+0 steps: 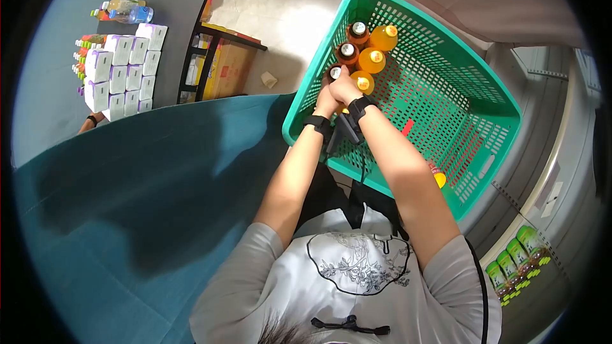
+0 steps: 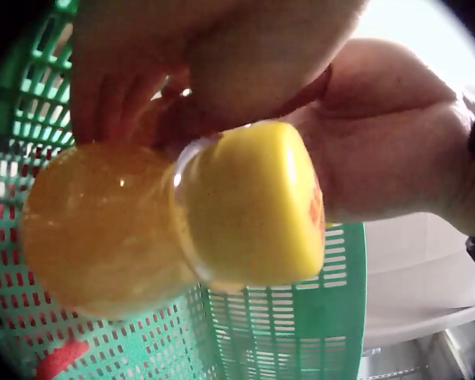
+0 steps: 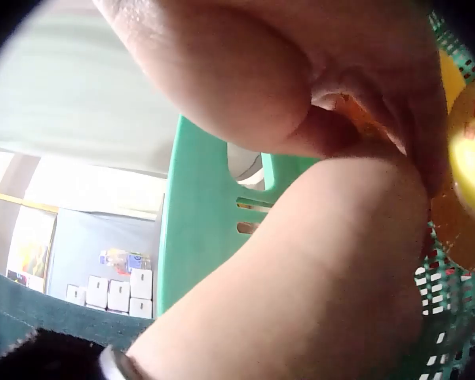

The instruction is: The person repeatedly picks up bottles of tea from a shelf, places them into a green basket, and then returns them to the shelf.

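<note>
Both hands meet at the near-left part of a green basket, around a dark brown bottle. The left hand lies along the bottle's near-left side, with fingers bent in the left wrist view. From the right, the right hand grips the same bottle, its thumb beside the cap. Palms hide most of the bottle; only reddish-brown glints show between them in the right wrist view. An orange bottle with a yellow cap stands close beside the hands. Two other dark bottles and more orange bottles stand in the row beyond.
The green basket also holds a yellow-capped item at its near right and a red piece. White packs and bottles occupy a dark table at left, with another person's hand below. Green packs sit at lower right.
</note>
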Demonstrator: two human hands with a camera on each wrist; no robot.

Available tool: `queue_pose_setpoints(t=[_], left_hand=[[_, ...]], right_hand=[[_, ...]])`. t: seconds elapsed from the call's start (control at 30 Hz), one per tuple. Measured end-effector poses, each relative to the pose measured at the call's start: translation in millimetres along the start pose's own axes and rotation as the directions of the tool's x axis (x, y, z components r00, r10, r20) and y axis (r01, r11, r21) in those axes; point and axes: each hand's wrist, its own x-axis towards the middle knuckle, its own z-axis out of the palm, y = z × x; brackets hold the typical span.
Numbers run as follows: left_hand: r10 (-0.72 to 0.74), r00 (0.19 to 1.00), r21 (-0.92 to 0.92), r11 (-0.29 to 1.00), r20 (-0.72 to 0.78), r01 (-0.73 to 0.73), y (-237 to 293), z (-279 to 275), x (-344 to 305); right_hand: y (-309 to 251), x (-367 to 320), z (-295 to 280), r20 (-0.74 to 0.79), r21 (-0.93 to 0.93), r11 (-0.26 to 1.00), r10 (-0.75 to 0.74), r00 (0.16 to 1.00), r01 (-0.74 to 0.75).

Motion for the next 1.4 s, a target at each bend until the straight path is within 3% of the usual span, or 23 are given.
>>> queue_pose_setpoints(t=[0.13,0.2,0.23,0.27,0.43,0.53,0.6,0.63,0.67,0.73,0.8,0.87,0.9,0.97,1.03,1.2,1.27,1.4], left_hand=[[0.081,0.996,0.096,0.992,-0.039,-0.077,10.5,-0.7,-5.9],[-0.117,0.987,0.127,0.983,-0.112,0.131,26.9,-1.5,-9.2],[-0.065,0.990,0.185,0.979,-0.122,0.087,21.2,0.0,-6.8],[-0.116,0.983,0.193,0.971,-0.143,0.143,22.1,1.1,-6.3],[-0.099,0.982,0.174,0.977,-0.162,0.127,33.4,-1.8,-9.0],[-0.141,0.974,0.159,0.973,-0.179,0.170,31.6,-1.1,-10.1],[-0.156,0.963,0.044,0.984,-0.221,0.170,29.2,-0.5,-7.8],[-0.165,0.953,-0.161,0.979,-0.253,0.126,18.3,5.0,-4.8],[-0.158,0.954,-0.160,0.980,-0.255,0.120,25.5,1.6,-6.0],[-0.339,0.919,-0.026,0.940,-0.200,0.341,38.8,-2.4,-11.8],[-0.291,0.923,0.027,0.951,-0.253,0.307,28.3,4.6,-14.5],[-0.422,0.883,-0.329,0.880,-0.207,0.343,21.6,6.1,-11.4],[-0.323,0.914,-0.110,0.946,-0.247,0.304,19.9,7.5,-11.9],[-0.290,0.928,-0.103,0.956,-0.233,0.273,22.2,7.4,-14.0],[-0.192,0.951,-0.026,0.981,-0.243,0.191,28.2,6.5,-17.0],[-0.285,0.937,-0.213,0.947,-0.202,0.242,37.1,2.7,-17.1],[-0.103,0.966,0.210,0.965,-0.238,0.155,25.5,3.7,-12.1],[-0.138,0.951,0.060,0.985,-0.278,0.160,22.1,3.4,-9.7]], right_hand=[[0.1,10.0,3.3,-0.002,0.013,0.999,0.039,0.999,-0.039],[7.1,24.0,6.8,0.006,0.182,0.983,0.026,1.000,-0.026],[10.6,29.7,10.1,-0.009,0.228,0.972,0.051,0.999,-0.047],[12.0,33.0,11.5,0.001,0.243,0.970,0.015,1.000,-0.015],[13.9,39.4,17.6,-0.028,0.319,0.945,0.088,0.996,-0.075],[19.0,45.7,18.7,-0.007,0.255,0.964,0.076,0.997,-0.071],[21.8,45.5,19.1,-0.021,0.246,0.967,0.069,0.997,-0.061],[23.3,45.0,18.0,-0.024,0.203,0.978,0.045,0.999,-0.039],[27.0,46.5,17.4,-0.026,0.161,0.987,0.023,0.999,-0.018],[36.2,51.6,21.3,-0.029,0.243,0.969,-0.034,0.999,0.040],[35.1,36.0,15.7,0.020,0.312,0.950,-0.037,0.999,0.029],[33.9,25.3,14.8,-0.010,0.272,0.960,-0.069,0.998,0.070],[36.4,28.8,16.2,-0.002,0.310,0.946,-0.104,0.995,0.099],[42.0,32.9,20.7,0.003,0.348,0.928,-0.138,0.990,0.129],[42.7,39.5,22.5,-0.077,0.238,0.964,-0.100,0.992,0.116],[30.1,35.1,19.6,-0.073,0.128,0.991,-0.032,0.997,0.041],[23.4,31.8,16.5,-0.050,0.098,0.994,0.043,0.998,-0.038],[26.4,37.8,19.1,-0.055,0.078,0.996,0.048,0.997,-0.044]])
